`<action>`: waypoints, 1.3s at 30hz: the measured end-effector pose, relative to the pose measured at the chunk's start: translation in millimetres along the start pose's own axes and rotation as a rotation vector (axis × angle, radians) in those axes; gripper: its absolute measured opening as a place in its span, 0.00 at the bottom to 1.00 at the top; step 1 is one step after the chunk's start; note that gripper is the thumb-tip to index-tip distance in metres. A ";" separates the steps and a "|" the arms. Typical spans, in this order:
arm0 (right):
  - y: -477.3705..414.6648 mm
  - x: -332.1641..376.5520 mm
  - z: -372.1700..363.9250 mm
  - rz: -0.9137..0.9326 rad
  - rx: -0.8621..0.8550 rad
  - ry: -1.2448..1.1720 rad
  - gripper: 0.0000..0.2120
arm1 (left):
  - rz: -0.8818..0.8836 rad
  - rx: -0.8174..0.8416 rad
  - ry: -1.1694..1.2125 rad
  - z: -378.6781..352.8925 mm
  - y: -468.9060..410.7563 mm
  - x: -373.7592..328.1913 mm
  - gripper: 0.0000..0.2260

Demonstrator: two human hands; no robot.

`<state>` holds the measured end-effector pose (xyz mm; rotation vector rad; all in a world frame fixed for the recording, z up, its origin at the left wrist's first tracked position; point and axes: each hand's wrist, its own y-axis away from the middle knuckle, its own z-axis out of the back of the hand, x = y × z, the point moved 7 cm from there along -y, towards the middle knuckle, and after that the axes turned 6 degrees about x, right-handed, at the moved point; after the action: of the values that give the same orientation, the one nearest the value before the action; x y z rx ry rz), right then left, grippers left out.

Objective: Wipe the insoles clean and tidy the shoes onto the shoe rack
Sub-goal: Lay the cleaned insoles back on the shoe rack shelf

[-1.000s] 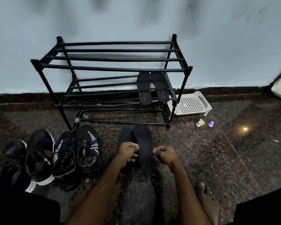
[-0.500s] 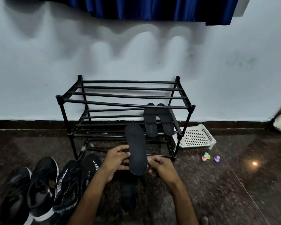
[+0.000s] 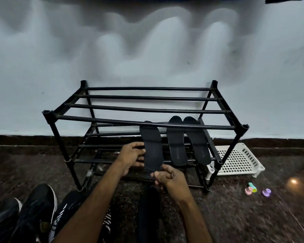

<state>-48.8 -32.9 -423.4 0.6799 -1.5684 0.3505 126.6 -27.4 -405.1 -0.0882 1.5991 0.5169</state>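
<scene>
Two insoles (image 3: 175, 144) lie side by side on the shoe rack's (image 3: 144, 122) middle tier, at the right end. Third insole (image 3: 152, 148) held just left of them, toe end high, heel low. Left hand (image 3: 131, 155): fingers curled onto its left edge. Right hand (image 3: 170, 177): thumb and curled fingers pinch the heel end. Judged light, thin, floppy; likely to sag between bars, so support both ends, grip the edges, lay it across two bars. Dark strip (image 3: 148, 213) on floor below, probably another insole; blurred. Shoes (image 3: 35, 207) sit lower left.
</scene>
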 end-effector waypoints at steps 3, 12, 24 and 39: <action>-28.5 -7.8 5.5 -0.004 -0.042 -0.017 0.14 | 0.025 -0.010 -0.048 -0.2 -27.3 3.3 0.10; -59.5 -34.6 6.2 -0.064 -0.093 -0.134 0.04 | 0.027 -0.056 -0.172 11.9 -59.5 19.9 0.10; -36.3 -60.8 23.0 -0.123 -0.158 0.033 0.05 | -0.225 -0.540 -0.296 44.3 -16.4 11.1 0.08; 124.5 -214.2 85.8 -0.594 -0.420 -0.123 0.13 | 0.310 -0.391 -0.564 7.5 108.7 230.3 0.07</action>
<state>-193.7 58.1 -622.1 0.8025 -1.4136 -0.4571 69.2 130.0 -597.1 0.0142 0.9481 0.9967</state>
